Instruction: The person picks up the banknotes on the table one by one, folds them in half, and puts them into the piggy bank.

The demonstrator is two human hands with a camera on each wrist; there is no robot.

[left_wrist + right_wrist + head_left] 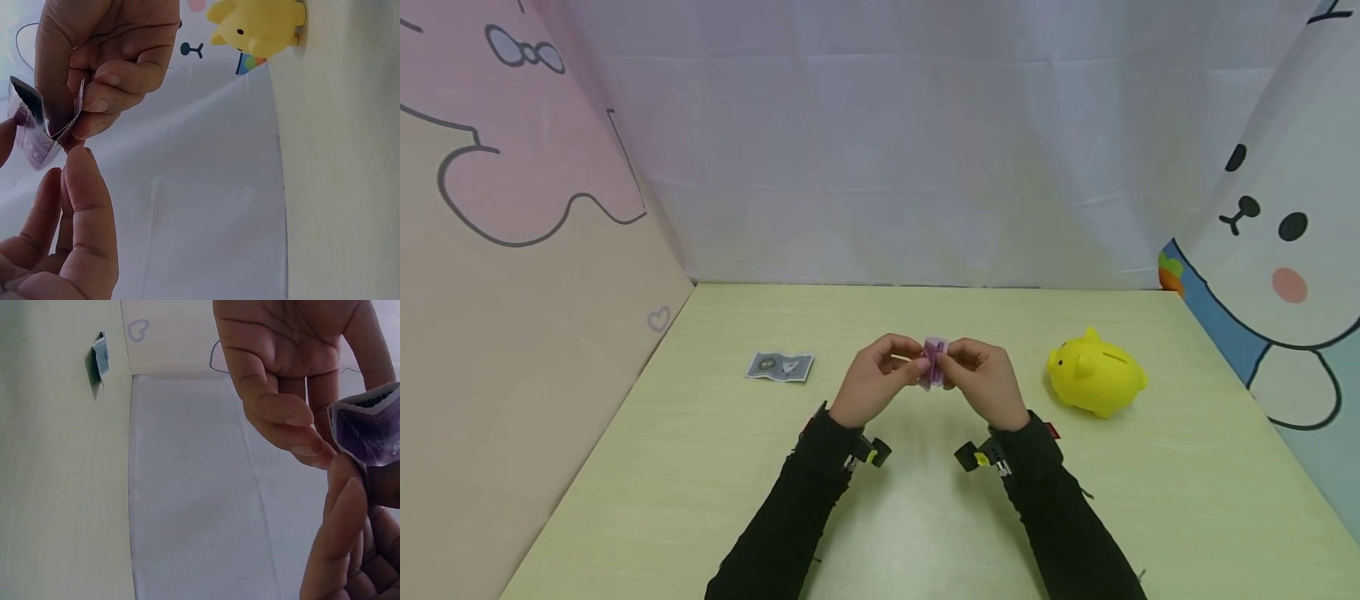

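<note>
A small purple banknote [934, 353], creased into a V-shaped fold, is up in front of me between both hands. My left hand [883, 377] pinches one side of it with thumb and fingertips. On the other side my right hand [988, 380] grips it, and in the left wrist view the right thumb lies inside the fold of the banknote [36, 145]. The right wrist view shows the purple inner face of the banknote [369, 432] above the right fingertips. Both hands are raised over the table [917, 517].
To the left on the table lies a grey-green banknote [780, 367], slightly bent. A yellow piggy bank [1093, 375] with a slot in its back stands at the right. Behind the table hangs a white cloth [910, 167], with cartoon-printed panels at both sides.
</note>
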